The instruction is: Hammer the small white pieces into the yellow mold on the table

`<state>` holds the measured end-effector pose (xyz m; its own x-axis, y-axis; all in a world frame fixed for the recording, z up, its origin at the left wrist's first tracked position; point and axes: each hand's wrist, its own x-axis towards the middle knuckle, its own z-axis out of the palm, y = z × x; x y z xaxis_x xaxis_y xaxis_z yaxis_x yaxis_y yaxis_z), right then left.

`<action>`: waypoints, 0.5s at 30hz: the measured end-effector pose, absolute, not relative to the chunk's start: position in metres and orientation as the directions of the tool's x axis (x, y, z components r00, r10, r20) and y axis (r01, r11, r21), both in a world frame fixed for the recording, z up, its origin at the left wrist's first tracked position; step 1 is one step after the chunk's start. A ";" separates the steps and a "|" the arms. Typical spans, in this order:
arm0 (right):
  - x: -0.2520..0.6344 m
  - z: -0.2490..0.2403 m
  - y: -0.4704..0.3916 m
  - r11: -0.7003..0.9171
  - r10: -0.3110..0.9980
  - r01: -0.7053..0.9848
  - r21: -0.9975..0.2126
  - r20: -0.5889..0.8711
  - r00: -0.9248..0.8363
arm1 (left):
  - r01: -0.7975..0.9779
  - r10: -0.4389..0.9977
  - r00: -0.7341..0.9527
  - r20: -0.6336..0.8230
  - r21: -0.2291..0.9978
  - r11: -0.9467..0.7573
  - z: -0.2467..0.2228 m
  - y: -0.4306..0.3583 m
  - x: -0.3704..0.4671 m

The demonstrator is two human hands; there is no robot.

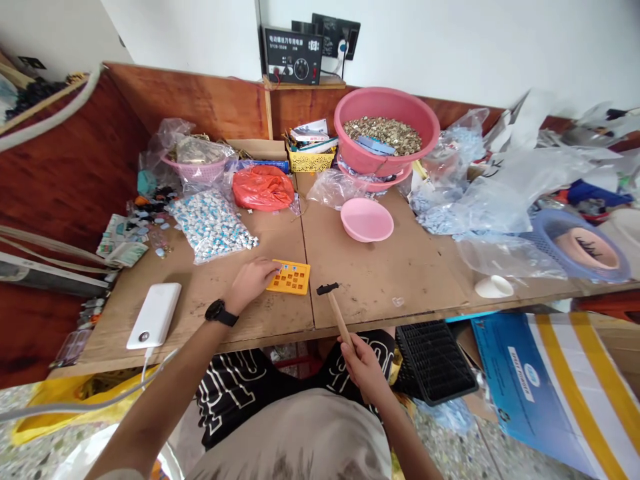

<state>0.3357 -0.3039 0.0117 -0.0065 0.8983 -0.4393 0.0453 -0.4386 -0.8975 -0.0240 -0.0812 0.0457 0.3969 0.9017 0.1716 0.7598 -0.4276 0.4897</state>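
White power bank (154,315) lower left on counter (400,273). Left hand (251,281) fingers curled, pressing on yellow tray (291,277), frame centre. Right hand (364,365) grasping hammer (334,309); handle slants up-left, head just right of tray, apart. Left hand nearer.

Bare tabletop (400,273) is left open right of the yellow tray (290,277); passage beyond is blocked by the pink bowl (367,219) and the bag of blue-white pieces (213,225).

By my left hand (253,280) I see an orange tray (290,277); beyond it, a pink bowl (367,219).
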 end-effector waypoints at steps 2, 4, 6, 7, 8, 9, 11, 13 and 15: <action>0.339 0.008 -0.302 -0.393 0.919 0.109 -0.913 -0.395 0.011 | 0.743 0.897 0.404 0.177 0.509 -0.435 0.045 -0.082 -0.021; 0.341 0.008 -0.298 -0.347 0.937 0.170 -0.922 -0.347 0.029 | 0.740 0.895 0.410 0.174 0.510 -0.438 0.046 -0.083 -0.017; 0.342 0.011 -0.292 -0.288 0.957 0.241 -0.927 -0.287 0.043 | 0.759 0.889 0.433 0.151 0.471 -0.450 0.047 -0.084 -0.013; 0.342 0.014 -0.289 -0.251 0.967 0.285 -0.925 -0.250 0.042 | 0.768 0.884 0.446 0.138 0.449 -0.457 0.048 -0.083 -0.012; 0.342 0.018 -0.285 -0.209 0.977 0.335 -0.919 -0.210 0.034 | 0.774 0.882 0.455 0.127 0.434 -0.462 0.049 -0.083 -0.011; 0.341 0.021 -0.280 -0.164 0.985 0.383 -0.909 -0.169 0.021 | 0.777 0.882 0.456 0.122 0.429 -0.461 0.050 -0.083 -0.011; 0.336 0.029 -0.270 -0.079 0.996 0.462 -0.883 -0.094 -0.009 | 0.786 0.900 0.414 0.138 0.444 -0.430 0.049 -0.085 -0.012; 0.328 0.038 -0.260 -0.010 0.999 0.496 -0.868 -0.025 -0.024 | 0.800 0.931 0.316 0.181 0.477 -0.364 0.045 -0.091 -0.015; 0.315 0.046 -0.249 0.054 0.998 0.493 -0.868 0.042 -0.036 | 0.800 0.953 0.183 0.243 0.527 -0.288 0.038 -0.102 -0.021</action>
